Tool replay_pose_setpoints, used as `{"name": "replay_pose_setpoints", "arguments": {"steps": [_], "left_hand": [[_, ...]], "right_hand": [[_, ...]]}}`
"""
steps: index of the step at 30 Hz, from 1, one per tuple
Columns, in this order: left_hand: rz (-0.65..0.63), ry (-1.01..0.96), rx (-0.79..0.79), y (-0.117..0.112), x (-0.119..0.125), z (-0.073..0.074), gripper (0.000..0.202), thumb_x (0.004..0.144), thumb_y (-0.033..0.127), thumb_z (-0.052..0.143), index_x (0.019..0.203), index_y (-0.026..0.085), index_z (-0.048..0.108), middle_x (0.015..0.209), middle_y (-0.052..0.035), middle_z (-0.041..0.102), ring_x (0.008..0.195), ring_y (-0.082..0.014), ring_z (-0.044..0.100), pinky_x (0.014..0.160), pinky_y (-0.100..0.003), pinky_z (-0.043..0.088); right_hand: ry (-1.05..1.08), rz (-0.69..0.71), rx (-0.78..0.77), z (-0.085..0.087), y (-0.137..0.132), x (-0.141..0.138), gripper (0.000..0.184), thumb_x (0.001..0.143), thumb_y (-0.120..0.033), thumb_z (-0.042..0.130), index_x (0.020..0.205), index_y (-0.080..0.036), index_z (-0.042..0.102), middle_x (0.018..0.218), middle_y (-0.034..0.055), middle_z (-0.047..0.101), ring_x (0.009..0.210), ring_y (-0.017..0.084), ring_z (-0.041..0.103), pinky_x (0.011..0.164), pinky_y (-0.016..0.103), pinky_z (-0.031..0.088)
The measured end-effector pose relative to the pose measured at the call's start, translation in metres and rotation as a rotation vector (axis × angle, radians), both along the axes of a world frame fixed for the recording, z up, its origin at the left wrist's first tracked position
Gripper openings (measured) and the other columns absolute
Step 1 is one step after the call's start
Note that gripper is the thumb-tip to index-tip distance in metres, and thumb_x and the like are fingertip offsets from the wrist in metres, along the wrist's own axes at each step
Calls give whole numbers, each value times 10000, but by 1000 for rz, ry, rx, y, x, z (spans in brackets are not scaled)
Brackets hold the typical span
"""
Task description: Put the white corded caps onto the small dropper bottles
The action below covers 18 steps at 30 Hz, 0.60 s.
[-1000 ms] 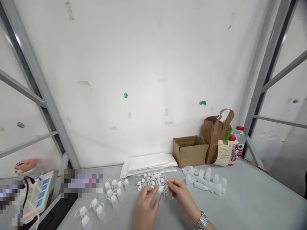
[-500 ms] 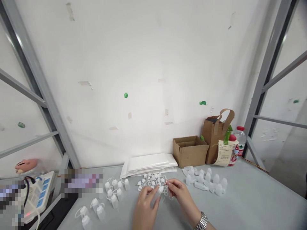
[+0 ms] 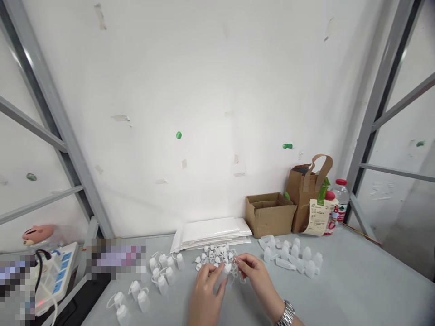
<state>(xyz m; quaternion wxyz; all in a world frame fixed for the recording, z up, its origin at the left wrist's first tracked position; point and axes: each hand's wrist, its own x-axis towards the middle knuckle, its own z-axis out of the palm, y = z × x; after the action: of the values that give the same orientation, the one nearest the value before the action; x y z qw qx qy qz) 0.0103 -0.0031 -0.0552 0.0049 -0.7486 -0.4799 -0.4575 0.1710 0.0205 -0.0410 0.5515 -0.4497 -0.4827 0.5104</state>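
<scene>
My left hand [image 3: 208, 292] holds a small translucent squeeze bottle with a white cap [image 3: 227, 268] between thumb and fingers, its body mostly hidden. Close on the right, my right hand [image 3: 254, 273] has thumb and forefinger pinched together beside the cap; what they grip is too small to make out. Thin white straps [image 3: 234, 270] hang between the hands. Just behind lies a pile of loose white caps [image 3: 212, 254]. Several capped bottles [image 3: 162, 285] with looped straps stand to the left. Uncapped bottles [image 3: 295, 262] lie and stand to the right.
White padded envelopes [image 3: 210, 233] lie against the wall, beside an open cardboard box [image 3: 272, 217]. Behind the uncapped bottles are a brown paper bag [image 3: 299, 194] and a red-capped plastic bottle [image 3: 340, 194]. At far left sits a power strip [image 3: 59, 276] with cables.
Both hands stay almost in place around the capped bottle, with only slight finger movement. The view has shifted very slightly.
</scene>
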Motion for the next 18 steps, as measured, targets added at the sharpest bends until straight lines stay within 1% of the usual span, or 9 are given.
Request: {"name": "replay_pose_setpoints", "arguments": {"steps": [5,11,18], "left_hand": [[-8,-10,18,1,0,-1,276,777,229,574,1037,275,658,766,-23,623,719,-152,618,656,-268,543],[-7,-5,-30,1,1,-4,269,774,231,577,1027,262,665,775,-26,622,729,-157,622,667,-279,546],[6,18,-57,1,-1,2,287,755,201,597,1028,259,662,788,-26,623,750,-159,624,687,-281,546]], "right_hand": [[-5,-3,10,-2,0,0,390,621,-538,666,624,-152,608,495,-52,454,461,97,410,472,227,334],[-14,-1,19,-1,0,-2,381,626,-530,665,618,-153,608,493,-52,453,457,95,404,467,227,335],[-13,-29,19,-4,2,1,358,630,-507,665,628,-153,613,492,-53,456,455,96,410,464,226,334]]}}
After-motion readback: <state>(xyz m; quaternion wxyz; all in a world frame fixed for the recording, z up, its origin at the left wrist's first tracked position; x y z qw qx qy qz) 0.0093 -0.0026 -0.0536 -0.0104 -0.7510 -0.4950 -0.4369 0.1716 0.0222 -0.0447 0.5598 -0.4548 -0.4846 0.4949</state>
